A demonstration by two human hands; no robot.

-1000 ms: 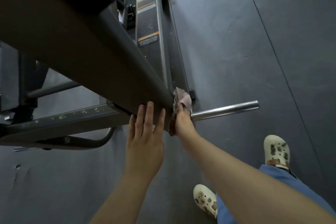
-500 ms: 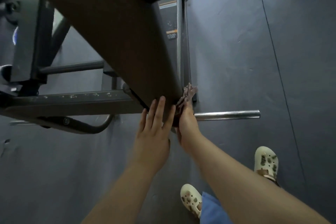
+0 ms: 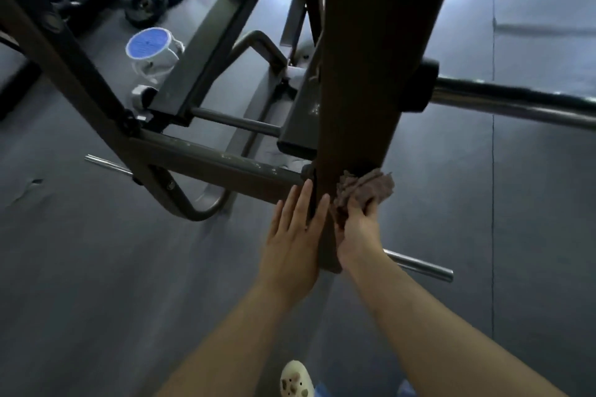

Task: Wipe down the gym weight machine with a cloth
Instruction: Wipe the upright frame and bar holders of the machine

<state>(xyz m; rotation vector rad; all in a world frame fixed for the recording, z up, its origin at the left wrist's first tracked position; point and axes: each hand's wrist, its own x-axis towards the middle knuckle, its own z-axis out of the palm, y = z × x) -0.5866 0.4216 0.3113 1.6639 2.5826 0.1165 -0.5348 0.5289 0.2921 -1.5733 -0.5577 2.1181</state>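
Note:
A thick dark beam (image 3: 371, 74) of the weight machine runs from the top of the view down to my hands. My left hand (image 3: 295, 235) lies flat with straight fingers against the beam's left side near its lower end. My right hand (image 3: 358, 232) grips a bunched brownish cloth (image 3: 364, 188) and presses it on the beam's right side. The cloth sticks out above my fingers.
Grey frame bars (image 3: 209, 161) cross on the left. A chrome weight peg (image 3: 516, 103) juts right, and a shorter peg (image 3: 419, 266) pokes out below my right wrist. A blue-topped white container (image 3: 148, 45) and weight plates (image 3: 145, 3) sit on the dark floor. My shoe (image 3: 296, 379) is at the bottom.
The view has swung left and up, showing more of the frame and floor items. Both hands stay at the beam's lower end, the cloth now bunched higher beside the beam.

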